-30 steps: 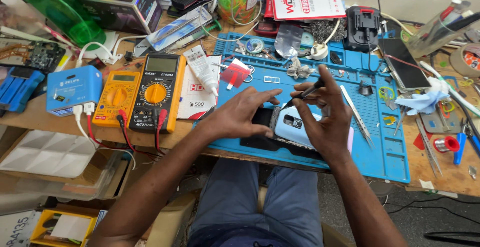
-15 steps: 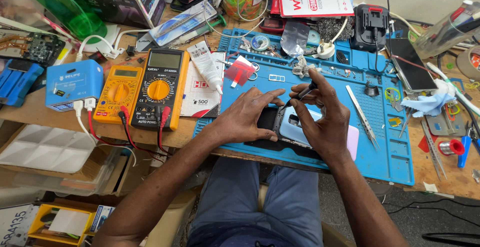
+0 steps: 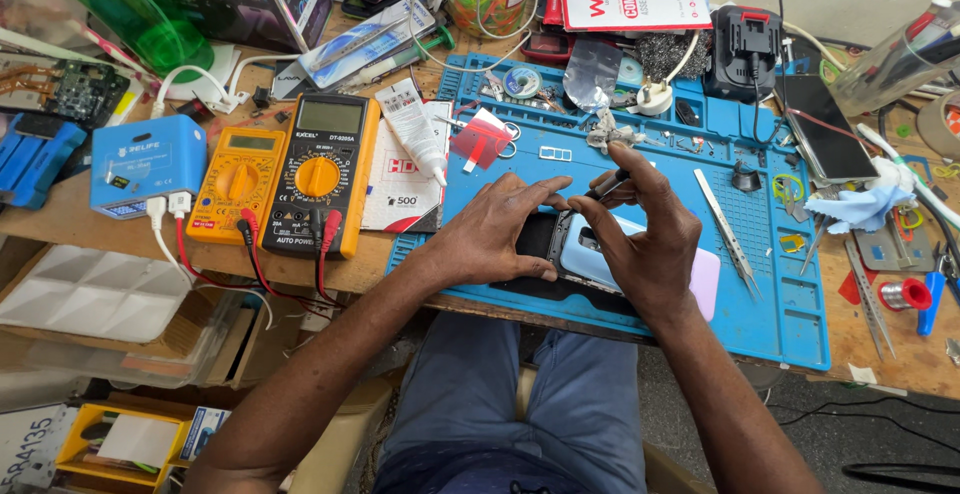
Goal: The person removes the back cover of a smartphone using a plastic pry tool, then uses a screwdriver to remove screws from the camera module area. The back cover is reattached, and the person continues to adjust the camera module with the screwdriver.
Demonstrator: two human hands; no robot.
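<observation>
A light-blue phone lies back up on the blue work mat, over a dark frame or panel. My left hand rests on the dark panel, fingers spread and pressing down beside the phone's camera corner. My right hand covers the right part of the phone and pinches a thin black tool between thumb and forefinger, its tip pointing down at the phone's top edge. Most of the phone is hidden under both hands.
Steel tweezers lie right of my hands. Two multimeters, one black-and-orange and one yellow, with a glue tube, sit left. A black phone, blue cloth, small parts and a black charger crowd the back.
My hands stay on the phone; the right hand's fingers have shifted a little with the black tool. The camera view has drifted slightly.
</observation>
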